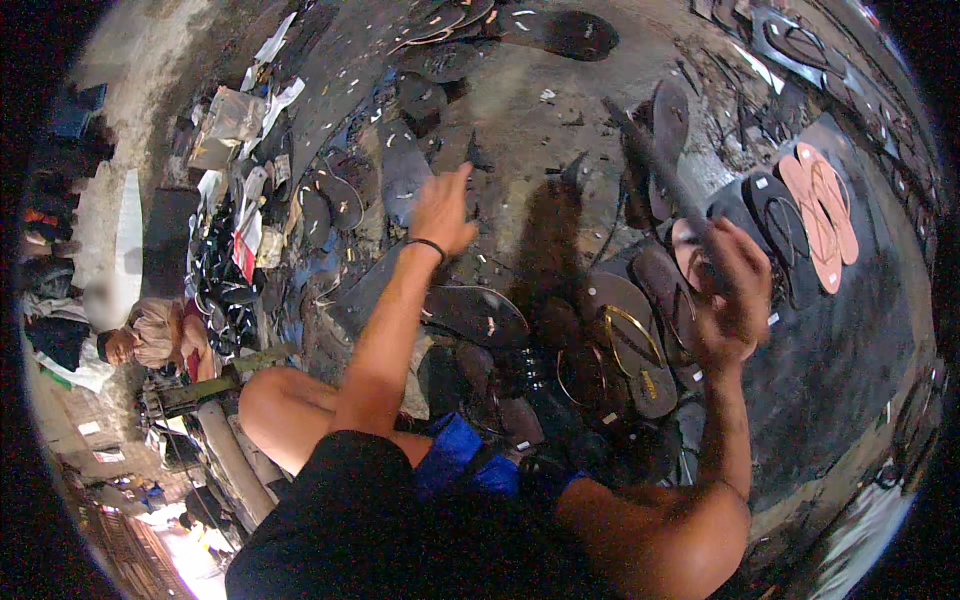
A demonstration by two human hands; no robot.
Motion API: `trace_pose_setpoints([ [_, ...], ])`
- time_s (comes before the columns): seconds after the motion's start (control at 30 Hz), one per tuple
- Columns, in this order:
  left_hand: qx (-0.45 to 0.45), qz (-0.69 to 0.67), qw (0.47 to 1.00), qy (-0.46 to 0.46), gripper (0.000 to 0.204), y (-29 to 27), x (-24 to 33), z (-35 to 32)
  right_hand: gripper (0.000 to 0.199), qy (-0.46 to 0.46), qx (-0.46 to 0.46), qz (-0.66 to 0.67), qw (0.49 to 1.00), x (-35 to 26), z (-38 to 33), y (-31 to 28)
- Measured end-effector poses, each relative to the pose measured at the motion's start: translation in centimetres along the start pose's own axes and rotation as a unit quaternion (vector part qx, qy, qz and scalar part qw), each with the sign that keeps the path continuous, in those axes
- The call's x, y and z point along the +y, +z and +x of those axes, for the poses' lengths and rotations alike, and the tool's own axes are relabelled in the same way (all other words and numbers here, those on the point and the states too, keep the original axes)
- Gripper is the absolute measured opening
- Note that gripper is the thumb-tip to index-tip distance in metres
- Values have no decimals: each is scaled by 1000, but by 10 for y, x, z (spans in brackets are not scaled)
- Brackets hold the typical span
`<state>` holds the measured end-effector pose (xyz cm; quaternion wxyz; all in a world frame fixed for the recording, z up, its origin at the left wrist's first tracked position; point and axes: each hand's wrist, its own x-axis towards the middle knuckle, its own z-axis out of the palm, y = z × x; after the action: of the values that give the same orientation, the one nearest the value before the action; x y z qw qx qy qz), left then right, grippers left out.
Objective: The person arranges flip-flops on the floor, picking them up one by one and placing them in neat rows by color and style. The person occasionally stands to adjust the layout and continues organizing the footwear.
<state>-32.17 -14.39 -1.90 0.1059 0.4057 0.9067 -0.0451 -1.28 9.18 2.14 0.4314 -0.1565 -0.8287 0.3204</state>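
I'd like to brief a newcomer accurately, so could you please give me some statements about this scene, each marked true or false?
1. The person's right hand grips a long, dark, bar-shaped tool. True.
2. The right wrist wears a band. False: a thin, dark wristband circles the left wrist.
3. One flat brown flip-flop has a gold strap. True.
4. The pair of flat pink flip-flops lies nearer the left hand. False: it lies nearer the right.
5. Another person shows at the picture's left. True.

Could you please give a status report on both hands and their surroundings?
Right hand gripping a long dark tool, blurred. Left hand by a dark sole, contact unclear. Gold-strapped sandal lying between the forearms.
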Motion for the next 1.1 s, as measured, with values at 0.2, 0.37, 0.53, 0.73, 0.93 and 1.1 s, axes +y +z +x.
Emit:
trace_pose_setpoints([
  [0.2,107,86,965,-223,107,64,-96,-38,70,-111,-285,-54,951,64,-9,142],
  [0.37,246,-74,954,-151,101,82,-118,-50,72,-87,-320,-84,940,53,-23,157],
  [0.53,261,-6,963,-70,87,87,-117,-49,71,-80,-292,-101,948,44,-19,159],
  [0.73,340,-41,939,43,52,0,-112,-27,65,-56,-194,-96,975,1,-4,145],
  [0.93,272,-368,874,161,31,-171,69,-22,90,227,-76,166,956,-13,6,33],
  [1.1,41,-623,749,220,38,-97,110,-1,48,294,-16,253,922,-22,-49,-75],
])
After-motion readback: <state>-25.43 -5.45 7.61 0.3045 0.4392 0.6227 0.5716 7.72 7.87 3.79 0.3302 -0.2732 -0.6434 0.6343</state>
